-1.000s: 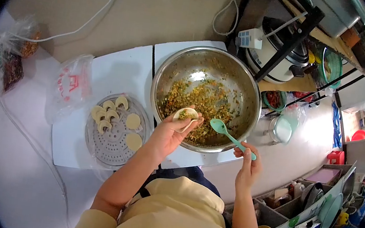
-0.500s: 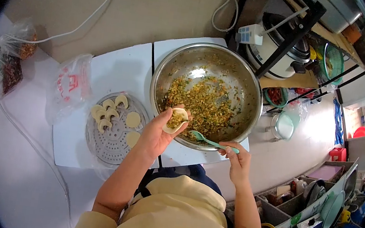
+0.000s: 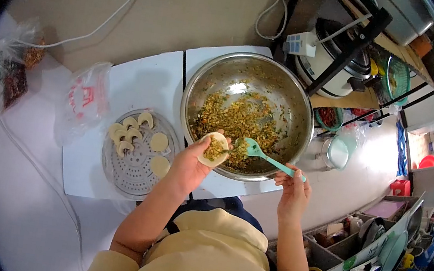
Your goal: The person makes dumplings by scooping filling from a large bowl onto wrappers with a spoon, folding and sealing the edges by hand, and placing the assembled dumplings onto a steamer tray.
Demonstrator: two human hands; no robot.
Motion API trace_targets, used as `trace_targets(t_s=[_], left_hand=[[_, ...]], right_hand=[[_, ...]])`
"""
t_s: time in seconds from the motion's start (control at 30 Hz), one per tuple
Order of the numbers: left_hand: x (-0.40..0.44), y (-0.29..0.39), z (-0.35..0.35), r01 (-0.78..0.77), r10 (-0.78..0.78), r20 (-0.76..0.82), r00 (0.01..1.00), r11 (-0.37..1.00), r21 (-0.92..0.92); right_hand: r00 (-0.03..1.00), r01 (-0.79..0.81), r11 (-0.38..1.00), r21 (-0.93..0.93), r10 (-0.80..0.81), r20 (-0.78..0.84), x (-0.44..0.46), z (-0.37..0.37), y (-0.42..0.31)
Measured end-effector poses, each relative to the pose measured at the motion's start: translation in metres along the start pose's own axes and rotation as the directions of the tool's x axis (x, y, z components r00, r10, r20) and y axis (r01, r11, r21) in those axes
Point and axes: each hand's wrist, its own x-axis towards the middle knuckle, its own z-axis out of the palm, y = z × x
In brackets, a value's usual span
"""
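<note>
A round dough wrapper (image 3: pixel 214 150) with chopped filling on it rests in my left hand (image 3: pixel 191 166), at the near left rim of a large steel bowl (image 3: pixel 294 91). Loose chopped filling (image 3: pixel 241 117) covers the bowl's bottom. My right hand (image 3: pixel 293 194) pinches the handle of a green spoon (image 3: pixel 274 161) at the near right rim. The spoon's head is over the filling, just right of the wrapper. Left of the bowl, a round perforated tray (image 3: pixel 138 174) bears several folded dumplings (image 3: pixel 125 146) and two flat wrappers (image 3: pixel 159 143).
A crumpled plastic bag (image 3: pixel 88 94) lies left of the tray. Behind the bowl to the right, a rice cooker (image 3: pixel 327 68) stands on a black-framed rack (image 3: pixel 348 51). A filled plastic bag (image 3: pixel 12 73) is at far left. Bins (image 3: pixel 322 253) stand at lower right.
The spoon first dipped toward the near rim beside the wrapper, then moved back right and up over the filling. The wrapper now holds more filling than a second ago, and lies flatter.
</note>
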Motion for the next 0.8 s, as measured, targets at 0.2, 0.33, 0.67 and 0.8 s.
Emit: trace_targets(t_s=[0.2,0.33,0.67,0.8], left_hand=[[-0.003,-0.012,0.027,0.088,-0.098,-0.129,0.987,0.993,-0.083],[0.007,-0.016,0.015,0.115,-0.104,0.086,0.991,0.984,-0.133],[0.019,-0.018,0.014,0.100,-0.093,0.051,0.994,0.982,-0.163],[0.015,-0.014,0.017,0.101,-0.088,0.095,0.992,0.985,-0.140]], right_hand=[[0.948,0.286,0.958,-0.019,-0.279,0.155,-0.025,0.011,-0.012],[0.703,0.700,0.530,-0.478,-0.394,0.592,-0.038,0.014,-0.017],[0.813,0.569,0.710,-0.415,-0.409,0.415,-0.035,0.012,-0.002],[0.948,0.318,0.921,-0.224,-0.305,0.094,-0.016,0.004,-0.008]])
